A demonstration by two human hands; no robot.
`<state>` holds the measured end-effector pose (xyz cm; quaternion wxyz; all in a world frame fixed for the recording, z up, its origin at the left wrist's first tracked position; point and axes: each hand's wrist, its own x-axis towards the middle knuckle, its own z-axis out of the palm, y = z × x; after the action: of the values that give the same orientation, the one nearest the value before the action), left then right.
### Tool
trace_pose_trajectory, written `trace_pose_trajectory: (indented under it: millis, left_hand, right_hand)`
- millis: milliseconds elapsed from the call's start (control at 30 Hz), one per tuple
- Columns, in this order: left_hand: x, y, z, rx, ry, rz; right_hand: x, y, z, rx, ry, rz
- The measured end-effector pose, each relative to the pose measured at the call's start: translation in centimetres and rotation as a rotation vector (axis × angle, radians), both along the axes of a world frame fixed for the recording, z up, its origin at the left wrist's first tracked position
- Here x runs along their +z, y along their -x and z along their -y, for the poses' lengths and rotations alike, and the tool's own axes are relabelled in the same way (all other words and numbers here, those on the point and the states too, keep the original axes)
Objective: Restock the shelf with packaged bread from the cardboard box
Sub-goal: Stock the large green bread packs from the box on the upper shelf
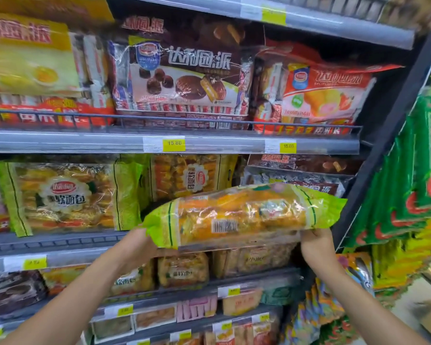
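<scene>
Forearms raised: my left hand grips the bread pack at its left end, my right hand curls under its right end, pack held roughly level before the shelf, near a matching pack standing there.

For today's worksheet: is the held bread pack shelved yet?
Not yet: left hand and right hand hold the bread pack before the shelf.

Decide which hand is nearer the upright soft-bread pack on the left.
Left. The left hand is below-right of the upright soft-bread pack; the right hand grips the far end of the held bread pack.
</scene>
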<state>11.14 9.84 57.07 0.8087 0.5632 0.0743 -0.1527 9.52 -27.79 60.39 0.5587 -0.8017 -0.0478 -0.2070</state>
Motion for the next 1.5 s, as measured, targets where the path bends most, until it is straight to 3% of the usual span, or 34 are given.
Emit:
trace_pose_trajectory:
  millis: [33, 167, 267, 467, 633, 833, 900, 1033, 1500]
  left_hand:
    - [-0.1, -0.2, 0.3, 0.006, -0.075, 0.016]
    - [-1.0, -0.6, 0.3, 0.027, -0.391, 0.166]
    - [-1.6, -0.7, 0.4, 0.019, -0.63, 0.23]
    - [-1.3, 0.5, 1.8, 0.06, -0.496, 0.422]
    - [-1.6, 0.4, 2.0, 0.161, -0.519, 0.377]
    - [-1.9, 0.9, 1.3, 0.062, -0.454, 0.296]
    - [-2.1, 1.2, 1.4, 0.009, -0.536, 0.315]
    - [-2.7, 1.0, 1.9, 0.109, -0.662, 0.368]
    - [-0.5, -5.6, -1.7, 0.223, -0.703, 0.326]
  right_hand:
    - [-0.1, -0.4, -0.3, -0.045, -0.107, -0.053]
    - [0.2, -1.0, -0.3, -0.18, -0.033, -0.094]
    - [0.1, -0.9, -0.5, -0.164, -0.027, -0.154]
    - [-0.5, -0.9, -0.7, -0.136, -0.068, -0.344]
    - [-0.7, -0.4, -1.0, -0.127, -0.097, -0.372]
    - [-1.7, -0.6, -1.4, -0.121, -0.118, -0.379]
    - [-2.1, -0.6, -1.7, -0.1, -0.119, -0.364]
    - [-2.6, -1.4, -2.8, -0.041, -0.119, -0.407]
    - [-1.2, -9.6, -7.2, 0.041, 0.059, -0.352]
